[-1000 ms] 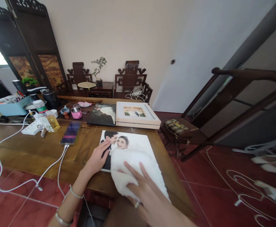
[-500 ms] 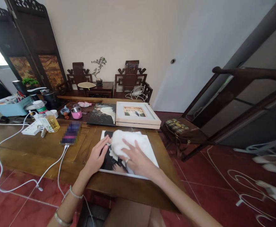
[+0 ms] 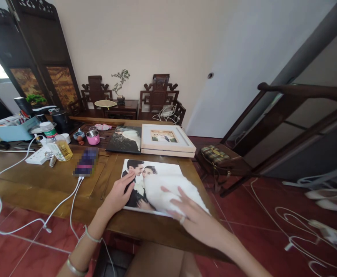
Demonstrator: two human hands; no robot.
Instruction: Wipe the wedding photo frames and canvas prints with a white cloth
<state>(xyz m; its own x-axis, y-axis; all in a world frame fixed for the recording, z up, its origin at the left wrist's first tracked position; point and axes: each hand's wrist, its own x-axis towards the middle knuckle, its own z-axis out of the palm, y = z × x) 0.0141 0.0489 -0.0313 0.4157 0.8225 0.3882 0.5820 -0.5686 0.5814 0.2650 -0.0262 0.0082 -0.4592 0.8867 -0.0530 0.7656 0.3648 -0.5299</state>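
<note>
Photo panel (image 3: 139, 184) on desk (image 3: 53, 181), framed picture (image 3: 166, 136) just beyond it. Left hand (image 3: 117, 195) flat on its left, gripping nothing; right hand (image 3: 190, 215) spread over cloth (image 3: 161, 192), its right side. Press lightly, evenly.

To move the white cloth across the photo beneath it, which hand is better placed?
Probably the right hand: it lies spread on the white cloth. The left hand rests at the left part of the photo, apart from the cloth.
</note>
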